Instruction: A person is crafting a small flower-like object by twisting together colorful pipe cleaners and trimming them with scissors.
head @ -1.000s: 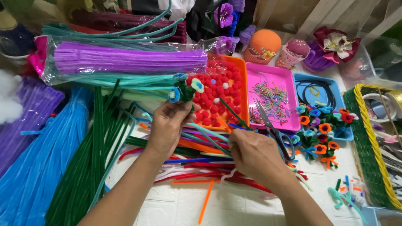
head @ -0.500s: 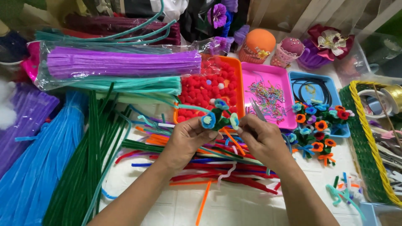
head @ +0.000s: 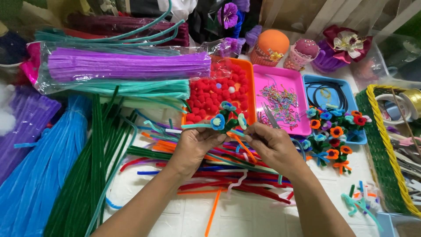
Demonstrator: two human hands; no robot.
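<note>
My left hand (head: 195,147) grips the green stems of a small bunch of blue pipe-cleaner flowers (head: 224,118), held above the table. A light teal pipe cleaner (head: 196,126) sticks out to the left from the bunch. My right hand (head: 272,145) pinches the bunch from the right, at its stems, and holds an orange pipe cleaner (head: 240,145) that trails down. Small scissors (head: 271,118) poke up from behind my right hand. Under both hands lies a loose heap of red, blue, orange and white pipe cleaners (head: 228,175).
An orange tray of red pompoms (head: 250,87), a pink tray (head: 302,94) and a blue tray (head: 351,98) sit behind. Finished flowers (head: 335,134) lie right. Bundles of purple (head: 127,66), green (head: 87,175) and blue (head: 39,171) pipe cleaners fill the left. A green basket (head: 379,153) stands right.
My left hand brought the flower bunch down and rightward from over the pompom tray. My right hand rose from the heap to meet it, and both now hold it together.
</note>
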